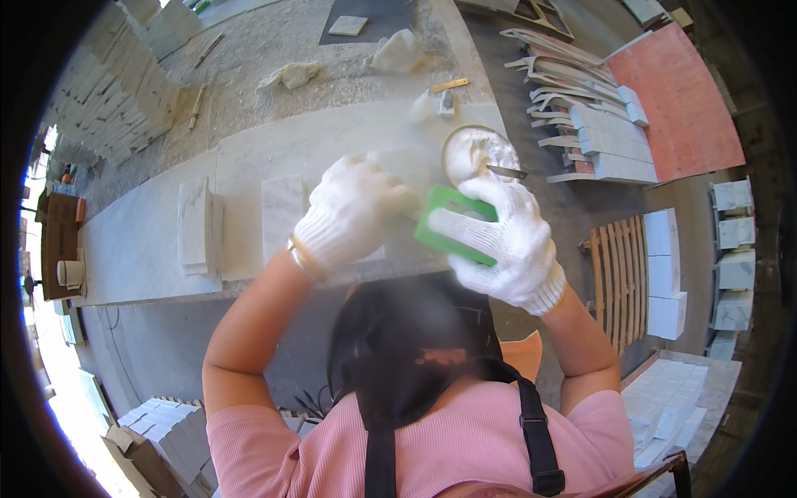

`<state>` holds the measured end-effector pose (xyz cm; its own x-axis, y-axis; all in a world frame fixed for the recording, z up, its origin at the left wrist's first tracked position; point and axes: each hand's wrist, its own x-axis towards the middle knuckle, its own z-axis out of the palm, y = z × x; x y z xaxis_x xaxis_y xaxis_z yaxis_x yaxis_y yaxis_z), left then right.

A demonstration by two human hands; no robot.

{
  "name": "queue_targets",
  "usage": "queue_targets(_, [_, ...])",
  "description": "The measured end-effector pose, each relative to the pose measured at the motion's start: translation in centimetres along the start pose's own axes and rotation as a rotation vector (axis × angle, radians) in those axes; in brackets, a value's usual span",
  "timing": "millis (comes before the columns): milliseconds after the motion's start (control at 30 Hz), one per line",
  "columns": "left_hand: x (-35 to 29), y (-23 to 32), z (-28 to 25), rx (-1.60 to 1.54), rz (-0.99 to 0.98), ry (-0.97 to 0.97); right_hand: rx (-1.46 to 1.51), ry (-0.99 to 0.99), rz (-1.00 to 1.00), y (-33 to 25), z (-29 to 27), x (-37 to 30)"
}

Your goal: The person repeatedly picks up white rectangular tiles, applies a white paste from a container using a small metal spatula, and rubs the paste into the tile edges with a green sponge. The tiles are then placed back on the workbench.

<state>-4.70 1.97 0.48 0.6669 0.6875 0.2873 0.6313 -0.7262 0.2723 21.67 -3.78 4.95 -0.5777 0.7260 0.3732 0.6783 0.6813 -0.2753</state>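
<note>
In my right hand [510, 241], in a white knit glove, is a flat green plastic scraper [448, 199], with fingers stretched along its face. My left hand [349, 212], gloved alike, has its fingers curled just left of the scraper; blur hides what they hold, if anything. Beyond my right hand stands a round tub of white paste [462, 156], a dark narrow blade [507, 172] lying across its side. Pale veined stone slabs lie left of my left hand: one thin slab [281, 212] close by, and a small stack [196, 224] farther left.
The pale worktop [137, 241] has crumpled cloths [290, 75] and a yellow strip [450, 85] farther back. Tall tile stacks [116, 100] rise at far left. To the right are white blocks [614, 141], a red board [677, 108] and a wooden pallet [618, 282].
</note>
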Motion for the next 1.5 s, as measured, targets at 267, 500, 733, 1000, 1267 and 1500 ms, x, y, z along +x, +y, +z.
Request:
queue_targets(267, [-0.3,-0.1,0.4,-0.030,-0.021,0.056,0.057,0.055,-0.009,-0.6,-1.7,-0.5])
queue_targets(500, [-0.3,-0.1,0.2,0.014,-0.018,-0.012,0.039,-0.024,-0.001,-0.5,-0.4,0.6])
queue_targets(733, [-0.2,0.0,0.2,0.033,-0.020,-0.019,0.037,0.057,0.001,-0.7,-0.6,0.0])
queue_targets(1000, [0.0,-0.1,0.1,-0.014,-0.006,0.013,0.026,-0.013,0.057,-1.0,-1.9,-0.6])
queue_targets(1267, [0.1,-0.1,0.0,0.011,0.012,0.029,0.054,0.050,-0.015,-0.8,-0.3,0.1])
queue_targets(1500, [0.0,-0.1,0.2,0.006,0.040,0.056,0.037,0.011,0.034,-0.9,-0.9,-0.2])
